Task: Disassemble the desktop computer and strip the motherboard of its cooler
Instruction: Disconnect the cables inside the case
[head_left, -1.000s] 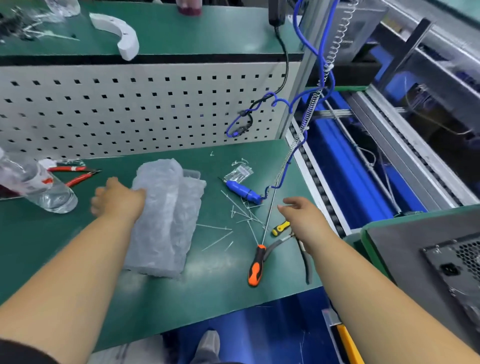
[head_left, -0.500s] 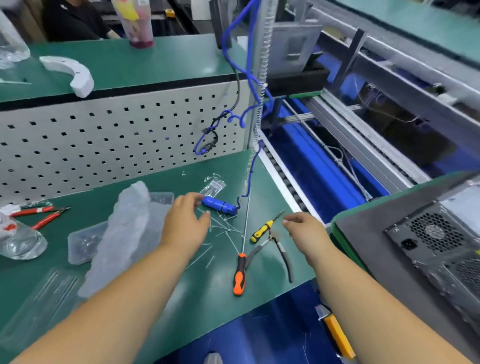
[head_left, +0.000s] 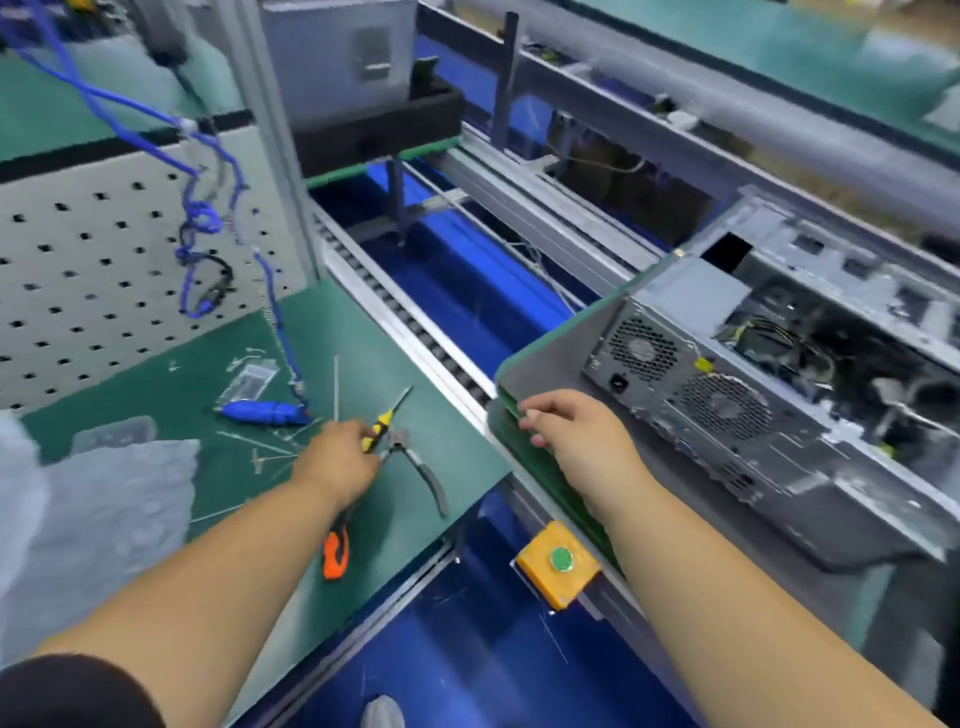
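The left hand (head_left: 337, 460) reaches over the green workbench mat (head_left: 415, 374), fingers curled at the yellow-handled screwdriver (head_left: 382, 423) beside the pliers (head_left: 421, 467); whether it actually grips the screwdriver cannot be told. The right hand (head_left: 576, 431) curls round the edge of the green-rimmed pallet (head_left: 540, 364) carrying the open desktop computer (head_left: 779, 384). No writing is legible.

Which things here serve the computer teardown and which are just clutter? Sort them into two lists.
For the job: computer case, yellow screwdriver at the left hand, orange screwdriver, pliers, right hand on the green pallet.

Lying about: plastic wrap, blue tool, small bag, cut ties.
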